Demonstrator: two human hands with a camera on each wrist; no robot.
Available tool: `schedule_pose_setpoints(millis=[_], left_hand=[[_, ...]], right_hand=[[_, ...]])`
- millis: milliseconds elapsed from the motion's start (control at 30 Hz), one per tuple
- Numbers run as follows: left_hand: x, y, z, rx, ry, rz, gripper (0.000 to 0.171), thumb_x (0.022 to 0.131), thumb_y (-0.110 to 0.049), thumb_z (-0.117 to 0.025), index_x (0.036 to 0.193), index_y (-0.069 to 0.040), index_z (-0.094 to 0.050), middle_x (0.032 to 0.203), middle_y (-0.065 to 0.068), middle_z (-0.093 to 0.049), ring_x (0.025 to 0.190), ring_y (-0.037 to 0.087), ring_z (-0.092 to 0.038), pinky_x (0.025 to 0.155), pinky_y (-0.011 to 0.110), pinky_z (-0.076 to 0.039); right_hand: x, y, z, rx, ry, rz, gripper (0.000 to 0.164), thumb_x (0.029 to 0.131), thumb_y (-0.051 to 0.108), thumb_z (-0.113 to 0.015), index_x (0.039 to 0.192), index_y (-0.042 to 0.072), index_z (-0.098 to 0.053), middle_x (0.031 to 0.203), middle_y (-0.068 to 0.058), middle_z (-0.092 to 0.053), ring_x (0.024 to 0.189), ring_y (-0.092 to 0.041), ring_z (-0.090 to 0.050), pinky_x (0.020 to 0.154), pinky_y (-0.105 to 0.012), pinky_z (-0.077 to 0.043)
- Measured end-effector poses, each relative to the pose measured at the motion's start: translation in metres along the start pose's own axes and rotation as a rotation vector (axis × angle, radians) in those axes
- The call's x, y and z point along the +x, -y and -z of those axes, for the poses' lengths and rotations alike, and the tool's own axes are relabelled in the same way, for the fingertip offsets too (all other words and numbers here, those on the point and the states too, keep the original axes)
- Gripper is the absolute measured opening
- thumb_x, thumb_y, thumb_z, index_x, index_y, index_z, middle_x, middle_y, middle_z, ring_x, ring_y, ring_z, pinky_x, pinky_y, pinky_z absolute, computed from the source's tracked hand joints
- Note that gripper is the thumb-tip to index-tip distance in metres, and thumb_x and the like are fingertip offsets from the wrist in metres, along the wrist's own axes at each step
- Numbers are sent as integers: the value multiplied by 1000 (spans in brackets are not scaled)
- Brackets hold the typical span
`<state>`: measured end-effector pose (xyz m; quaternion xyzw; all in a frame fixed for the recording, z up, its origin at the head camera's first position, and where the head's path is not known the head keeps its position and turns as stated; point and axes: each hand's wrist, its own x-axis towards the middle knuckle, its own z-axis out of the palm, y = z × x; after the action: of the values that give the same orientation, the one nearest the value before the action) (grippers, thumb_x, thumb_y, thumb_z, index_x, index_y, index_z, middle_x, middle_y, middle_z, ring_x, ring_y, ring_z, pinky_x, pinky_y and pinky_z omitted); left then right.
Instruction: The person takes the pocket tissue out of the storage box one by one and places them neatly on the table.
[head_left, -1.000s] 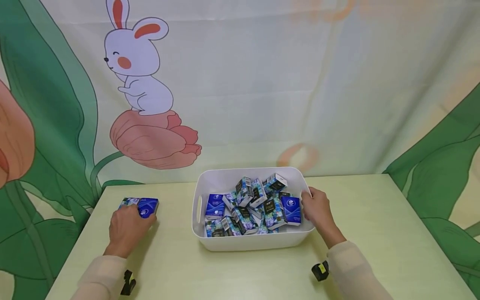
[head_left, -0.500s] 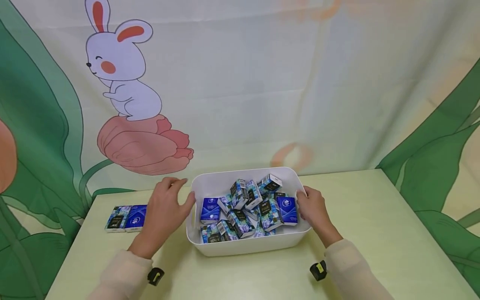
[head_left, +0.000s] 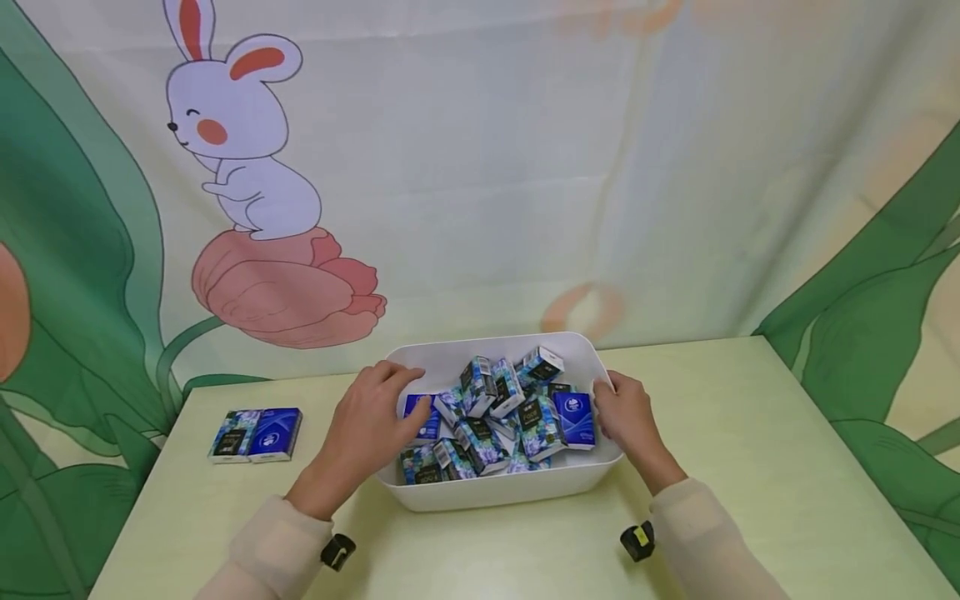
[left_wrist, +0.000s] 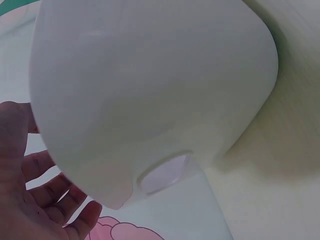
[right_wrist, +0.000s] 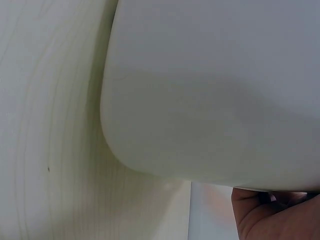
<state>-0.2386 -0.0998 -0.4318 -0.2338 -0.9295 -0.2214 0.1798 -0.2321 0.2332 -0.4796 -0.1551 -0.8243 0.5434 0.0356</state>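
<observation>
A white plastic bin (head_left: 498, 497) on the table holds many small tissue packs, some plain blue, most flower-printed with dark labels. My left hand (head_left: 365, 423) hovers over the bin's left end, thumb and fingers spread apart. Just beside its thumb lies a blue tissue pack (head_left: 434, 427), partly hidden by the hand. In the left wrist view the same hand (left_wrist: 22, 195) reaches past the bin's rim with nothing seen in its grasp. My right hand (head_left: 628, 419) grips the bin's right end; in the right wrist view its curled fingers (right_wrist: 250, 205) meet the bin's edge.
On the table's left, a flower-printed tissue pack (head_left: 235, 433) and a blue tissue pack (head_left: 276, 435) lie flat side by side. Behind the table (head_left: 765, 467) hangs a curtain (head_left: 465, 208) printed with a rabbit, flowers and leaves.
My left hand has let go of the blue pack on the table's left and moved right, over the bin's left end. The right hand keeps its grip on the bin.
</observation>
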Motion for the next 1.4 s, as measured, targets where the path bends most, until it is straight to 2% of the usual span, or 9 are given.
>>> schedule_pose_setpoints(millis=[533,733,900,1033,1100,1167,1267,1333,1400], left_hand=[[-12,3,1,-18,42,32,36,90,-27,-73,120,-6,-73,112,11,-66,100,29,-62,80,45,-56],[8,-11,-6,-15,265,92,52,92,-36,-71,135,-7,-64,125,14,-64,114,32,-60,94,51,-52],[37,-28,-29,-72,467,241,71,97,-48,-62,149,-3,-47,144,19,-54,131,38,-51,105,55,-42],[48,-38,-48,-71,546,259,74,100,-53,-53,157,-8,-37,150,22,-46,135,42,-46,103,59,-42],[48,-42,-56,-35,537,258,73,100,-54,-53,157,-11,-38,146,22,-50,128,42,-52,95,58,-48],[45,-45,-63,-5,498,274,71,99,-54,-56,154,-11,-43,130,22,-62,106,38,-64,77,50,-55],[42,-46,-68,3,427,296,64,98,-48,-62,149,-12,-48,99,16,-70,82,32,-65,54,38,-49],[41,-46,-68,-33,405,308,58,97,-39,-65,146,-13,-50,81,12,-66,70,29,-60,49,35,-41],[41,-46,-69,-92,403,313,56,94,-31,-68,144,-13,-49,80,11,-64,71,29,-59,53,36,-42]], right_hand=[[-1,0,-6,9,12,3,30,101,17,-45,111,-5,-63,67,-5,-51,45,-13,-45,43,-25,-38],[0,-1,0,3,13,0,30,102,17,-45,112,-5,-63,70,-8,-54,47,-12,-47,44,-25,-40],[0,-3,8,7,4,1,29,102,17,-45,110,-5,-61,69,-8,-53,47,-12,-46,43,-24,-39],[-1,-4,8,5,-2,5,27,102,16,-45,103,-6,-60,68,-6,-52,46,-12,-46,43,-24,-39],[-2,-5,6,1,-3,9,27,101,16,-45,100,-6,-60,67,-6,-52,45,-12,-46,42,-24,-39],[-2,-4,3,0,-2,13,27,101,16,-45,101,-6,-60,67,-6,-52,45,-12,-46,42,-24,-39],[-3,-2,1,-5,-1,21,27,101,15,-45,101,-6,-61,67,-6,-52,45,-12,-46,42,-24,-39],[-3,1,0,-10,1,26,27,101,15,-45,101,-6,-61,67,-6,-51,44,-12,-46,42,-25,-39],[-3,2,0,-17,3,28,27,101,16,-45,99,-6,-60,66,-5,-51,44,-12,-46,42,-25,-39]])
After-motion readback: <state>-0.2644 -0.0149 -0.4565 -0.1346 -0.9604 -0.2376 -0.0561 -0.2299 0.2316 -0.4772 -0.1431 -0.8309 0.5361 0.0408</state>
